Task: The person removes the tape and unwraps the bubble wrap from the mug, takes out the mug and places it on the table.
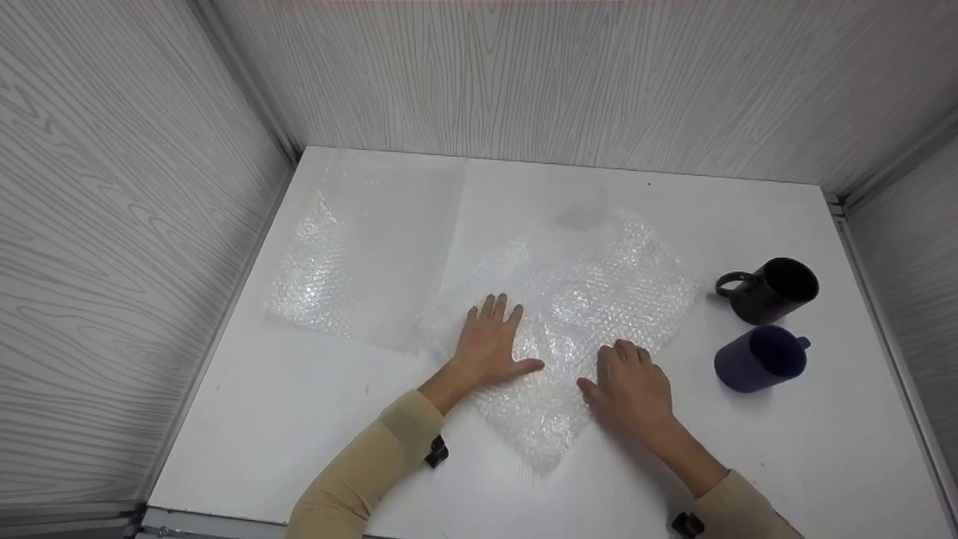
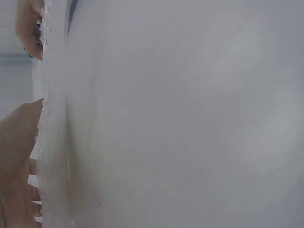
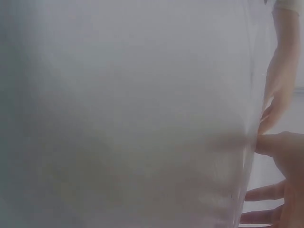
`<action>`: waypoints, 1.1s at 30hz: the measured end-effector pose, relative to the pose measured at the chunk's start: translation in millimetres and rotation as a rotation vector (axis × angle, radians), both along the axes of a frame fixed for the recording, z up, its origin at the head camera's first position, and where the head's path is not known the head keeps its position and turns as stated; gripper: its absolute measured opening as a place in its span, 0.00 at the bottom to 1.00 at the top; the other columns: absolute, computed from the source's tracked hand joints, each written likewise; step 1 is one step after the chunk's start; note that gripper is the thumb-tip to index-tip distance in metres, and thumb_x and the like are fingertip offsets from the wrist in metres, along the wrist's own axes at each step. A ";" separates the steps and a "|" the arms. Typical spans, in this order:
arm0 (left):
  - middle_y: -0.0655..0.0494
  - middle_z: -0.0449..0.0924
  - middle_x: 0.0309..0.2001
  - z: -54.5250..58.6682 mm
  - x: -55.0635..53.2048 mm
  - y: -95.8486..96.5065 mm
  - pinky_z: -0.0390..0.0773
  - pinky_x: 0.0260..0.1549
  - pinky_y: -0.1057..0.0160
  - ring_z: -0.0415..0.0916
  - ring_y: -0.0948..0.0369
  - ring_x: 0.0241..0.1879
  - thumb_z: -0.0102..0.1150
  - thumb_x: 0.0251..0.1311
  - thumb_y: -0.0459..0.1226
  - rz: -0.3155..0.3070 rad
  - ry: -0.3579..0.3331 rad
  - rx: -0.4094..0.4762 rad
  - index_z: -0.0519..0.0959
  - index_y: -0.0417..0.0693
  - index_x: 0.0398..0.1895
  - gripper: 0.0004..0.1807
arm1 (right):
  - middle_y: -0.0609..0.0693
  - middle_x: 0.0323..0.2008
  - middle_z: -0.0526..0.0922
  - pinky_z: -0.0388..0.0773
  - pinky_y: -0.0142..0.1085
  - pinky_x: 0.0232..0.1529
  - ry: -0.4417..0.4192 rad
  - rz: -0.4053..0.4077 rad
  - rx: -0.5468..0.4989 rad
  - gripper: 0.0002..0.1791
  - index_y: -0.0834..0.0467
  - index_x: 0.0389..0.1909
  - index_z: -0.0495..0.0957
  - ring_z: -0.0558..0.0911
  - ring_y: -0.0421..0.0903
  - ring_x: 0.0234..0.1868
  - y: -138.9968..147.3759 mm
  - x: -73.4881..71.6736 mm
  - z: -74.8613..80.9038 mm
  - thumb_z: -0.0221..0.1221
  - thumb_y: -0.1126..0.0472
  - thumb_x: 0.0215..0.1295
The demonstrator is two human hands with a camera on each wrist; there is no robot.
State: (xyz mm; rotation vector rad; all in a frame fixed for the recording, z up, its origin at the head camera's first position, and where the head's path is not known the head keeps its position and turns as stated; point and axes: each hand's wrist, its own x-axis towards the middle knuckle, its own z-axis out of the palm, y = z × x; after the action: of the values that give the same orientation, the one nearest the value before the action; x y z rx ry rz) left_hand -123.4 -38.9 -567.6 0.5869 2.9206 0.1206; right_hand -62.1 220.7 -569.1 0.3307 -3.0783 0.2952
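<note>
A crinkled sheet of bubble wrap (image 1: 599,296) lies turned cornerwise on the white table, one corner pointing toward the person. My left hand (image 1: 488,348) rests on its left part with fingers and thumb spread. On its near right edge is my right hand (image 1: 632,385), the fingers slightly bent and the thumb apart from them. Seen from the right wrist, the thumb and fingertips of the right hand (image 3: 285,166) touch the wrap's surface. The left wrist view has the left hand (image 2: 16,152) at its edge, fingers against the wrap.
Another bubble wrap sheet (image 1: 314,288) lies flat to the left. A black mug (image 1: 775,290) and a blue mug (image 1: 760,359) stand on the right side of the table (image 1: 846,449). Wood-grain panels (image 1: 524,82) enclose the table at the back and sides.
</note>
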 end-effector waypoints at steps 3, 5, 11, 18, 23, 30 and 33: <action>0.38 0.56 0.83 1.0 0.8 -3.2 0.66 0.78 0.40 0.55 0.41 0.83 0.48 0.62 0.78 0.002 0.004 -0.002 0.58 0.47 0.84 0.59 | 0.69 0.64 0.80 0.85 0.63 0.49 0.009 0.016 0.002 0.32 0.63 0.54 0.80 0.81 0.71 0.64 3.1 -6.0 -1.7 0.71 0.41 0.62; 0.38 0.58 0.82 1.7 1.2 -5.2 0.67 0.77 0.40 0.56 0.42 0.83 0.49 0.62 0.77 -0.002 0.008 -0.001 0.59 0.47 0.83 0.58 | 0.69 0.64 0.80 0.85 0.63 0.51 0.027 0.031 0.012 0.32 0.63 0.55 0.79 0.80 0.71 0.64 5.5 -9.7 -2.7 0.70 0.42 0.63; 0.39 0.62 0.80 2.5 2.3 -11.4 0.70 0.74 0.41 0.60 0.42 0.81 0.49 0.64 0.75 -0.014 0.028 -0.004 0.63 0.47 0.81 0.54 | 0.68 0.67 0.77 0.83 0.64 0.58 0.015 0.065 0.052 0.32 0.63 0.62 0.77 0.78 0.70 0.68 9.4 -19.6 -4.7 0.63 0.41 0.70; 0.40 0.64 0.79 4.3 6.4 -16.5 0.69 0.75 0.42 0.62 0.43 0.80 0.51 0.65 0.72 0.001 0.028 -0.023 0.65 0.49 0.80 0.50 | 0.66 0.64 0.78 0.82 0.64 0.54 0.010 0.060 0.074 0.31 0.61 0.64 0.76 0.80 0.69 0.64 15.1 -34.5 -3.7 0.62 0.43 0.71; 0.40 0.64 0.79 4.4 8.6 -19.2 0.68 0.75 0.41 0.61 0.42 0.80 0.52 0.66 0.71 0.002 0.020 -0.008 0.65 0.50 0.81 0.50 | 0.64 0.64 0.77 0.80 0.64 0.57 -0.027 0.045 0.082 0.28 0.59 0.66 0.74 0.78 0.68 0.64 18.2 -47.5 -1.1 0.59 0.45 0.74; 0.40 0.63 0.80 4.7 8.3 -20.8 0.65 0.78 0.40 0.60 0.42 0.81 0.51 0.67 0.71 -0.007 -0.007 -0.003 0.63 0.52 0.82 0.49 | 0.64 0.64 0.76 0.78 0.65 0.61 -0.030 0.078 0.131 0.26 0.59 0.68 0.72 0.77 0.69 0.67 20.5 -63.2 -0.4 0.53 0.48 0.78; 0.40 0.63 0.80 5.2 7.3 -21.2 0.65 0.78 0.40 0.59 0.42 0.81 0.50 0.67 0.70 -0.007 -0.017 -0.011 0.63 0.53 0.82 0.48 | 0.64 0.64 0.75 0.77 0.65 0.62 -0.030 0.100 0.156 0.28 0.60 0.70 0.71 0.77 0.69 0.67 21.0 -68.6 -0.9 0.51 0.48 0.79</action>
State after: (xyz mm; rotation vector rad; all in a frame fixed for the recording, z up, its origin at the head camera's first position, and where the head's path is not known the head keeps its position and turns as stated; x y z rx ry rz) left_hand -116.1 -60.1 -562.5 0.5916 2.9010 0.1073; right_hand -130.6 241.7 -570.1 0.4917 -3.1269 0.0633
